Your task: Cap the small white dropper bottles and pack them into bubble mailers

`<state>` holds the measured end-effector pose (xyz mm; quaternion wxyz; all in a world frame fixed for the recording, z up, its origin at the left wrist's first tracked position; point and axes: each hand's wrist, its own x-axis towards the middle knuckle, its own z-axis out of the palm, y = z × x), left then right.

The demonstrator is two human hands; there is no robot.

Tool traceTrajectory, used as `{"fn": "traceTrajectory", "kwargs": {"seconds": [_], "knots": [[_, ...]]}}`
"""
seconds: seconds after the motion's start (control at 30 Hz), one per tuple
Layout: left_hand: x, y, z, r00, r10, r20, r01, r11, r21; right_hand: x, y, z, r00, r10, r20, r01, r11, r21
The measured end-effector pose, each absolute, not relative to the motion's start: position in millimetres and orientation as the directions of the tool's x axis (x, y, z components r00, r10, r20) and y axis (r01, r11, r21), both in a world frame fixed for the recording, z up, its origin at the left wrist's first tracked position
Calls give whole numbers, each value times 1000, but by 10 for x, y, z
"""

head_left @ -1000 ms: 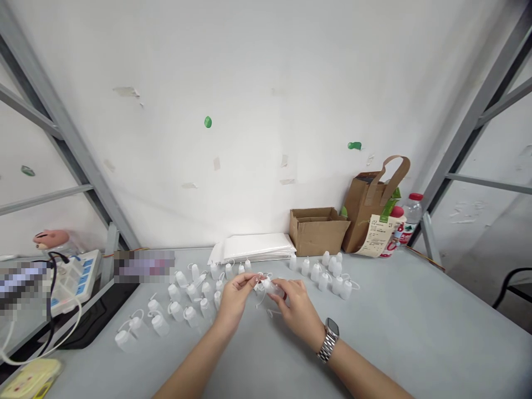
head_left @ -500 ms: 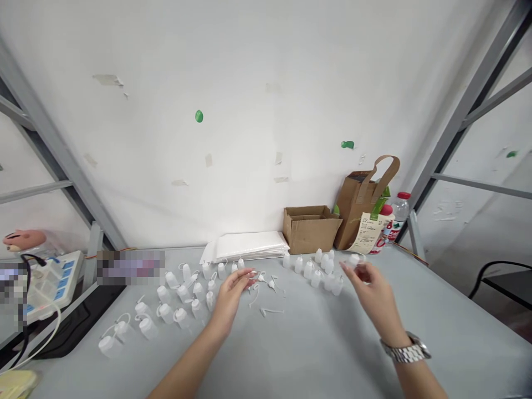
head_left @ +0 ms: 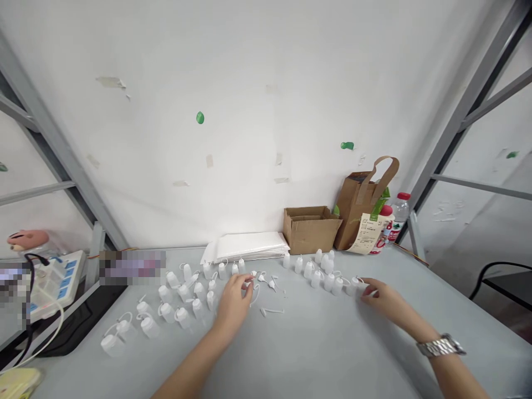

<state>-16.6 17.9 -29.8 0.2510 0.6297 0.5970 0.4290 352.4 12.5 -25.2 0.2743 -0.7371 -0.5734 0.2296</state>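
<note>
In the head view, the fingers of my right hand (head_left: 386, 303) are closed at the side of a small white squeeze bottle (head_left: 352, 286). This bottle stands at the right end of a group of similar bottles (head_left: 316, 279) on the grey table. My left hand (head_left: 235, 299) is over a few loose white nozzle caps with straps (head_left: 261, 277). Its thumb and fingers come together at one of these caps, which the fingertips partly hide. Another loose cap piece (head_left: 272, 312) lies nearer me. Several capped bottles (head_left: 166, 312) stand in rows left of my left hand.
White envelopes (head_left: 249, 245) are stacked against the wall, beside a cardboard box (head_left: 313, 233). A brown paper bag (head_left: 353, 202) and a red-capped plastic bottle (head_left: 401, 210) stand at the back right. At the left lie a power strip (head_left: 68, 285) and a dark flat panel (head_left: 78, 327).
My right hand has moved right and down, setting its raised bottle on the table beside the right group. My left hand has moved slightly nearer me, staying by the loose caps.
</note>
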Motion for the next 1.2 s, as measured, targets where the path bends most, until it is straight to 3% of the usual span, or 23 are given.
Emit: {"fn": "traceTrajectory", "kwargs": {"seconds": [0.13,0.3,0.57,0.77,0.87,0.93,1.0,1.1,1.2], "knots": [[-159,175,-374,-3,959,284,735,-190,651,3742,336,-113,235,972,-3,653,-160,-740],[-167,226,-433,48,952,302,790,-222,572,3556,700,-20,92,994,-56,553,-98,-827],[-179,274,-474,54,951,303,769,-234,595,3361,995,-102,10,993,-119,490,-109,-865],[-164,253,-439,7,955,295,698,-216,683,3466,863,25,183,983,-15,472,-101,-876],[-150,248,-403,-38,955,295,592,-217,777,3352,670,237,260,960,101,431,-22,-902],[-129,244,-379,-67,963,261,458,-202,865,3124,502,408,223,954,198,342,114,-933],[-101,239,-359,-76,981,180,262,-154,953,2793,346,539,56,970,236,257,214,-942],[-75,237,-321,-40,997,65,-31,-66,997,2242,224,544,-220,958,186,172,226,-959],[-93,242,-264,-21,1000,-11,-163,7,987,1817,243,304,-290,944,159,135,204,-969]]}}
